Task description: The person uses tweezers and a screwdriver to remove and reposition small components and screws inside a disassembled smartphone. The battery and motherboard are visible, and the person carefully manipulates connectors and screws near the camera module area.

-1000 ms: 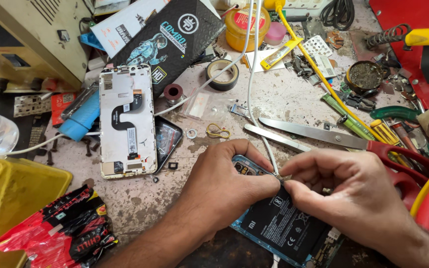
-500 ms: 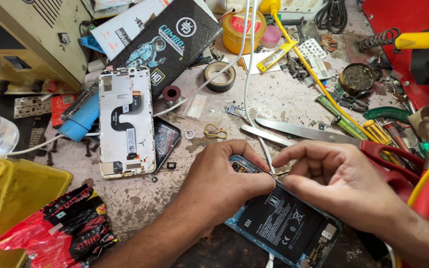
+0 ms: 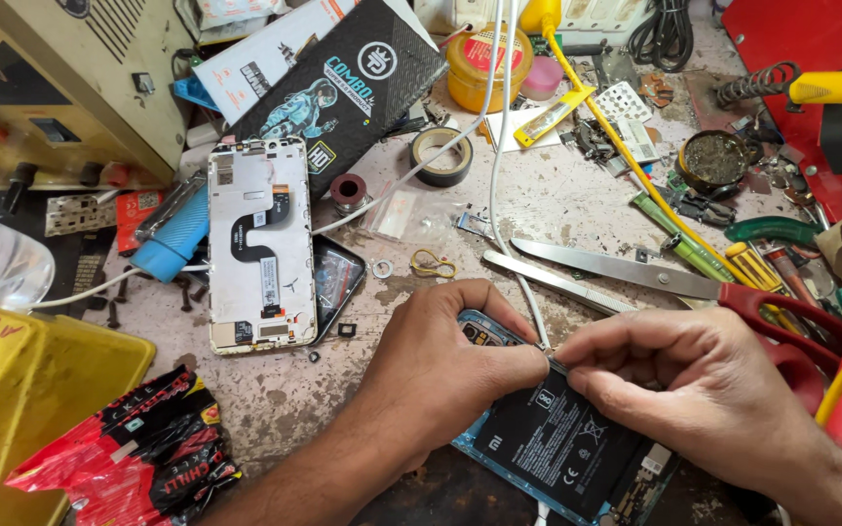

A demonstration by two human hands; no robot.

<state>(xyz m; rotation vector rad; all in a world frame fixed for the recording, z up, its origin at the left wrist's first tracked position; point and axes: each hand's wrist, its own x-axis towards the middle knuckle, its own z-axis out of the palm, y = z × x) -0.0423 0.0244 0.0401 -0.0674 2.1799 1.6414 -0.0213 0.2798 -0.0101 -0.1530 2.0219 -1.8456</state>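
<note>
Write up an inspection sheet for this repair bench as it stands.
Surface: stained, scuffed pale worktop, crowded.
Job's things: opened blue-framed phone with black battery lies under both hands; a small thin part is pinched above it, too small to identify.
Clutter: white phone chassis with black flex strip, red-handled steel scissors, black tape roll, black printed box, red crumpled snack wrapper.
Fingers: left hand and right hand meet fingertip to fingertip over the phone.
Cables: white cable runs down to the hands; yellow cable crosses diagonally.
Surroundings: beige bench power supply, yellow plastic bin.
</note>
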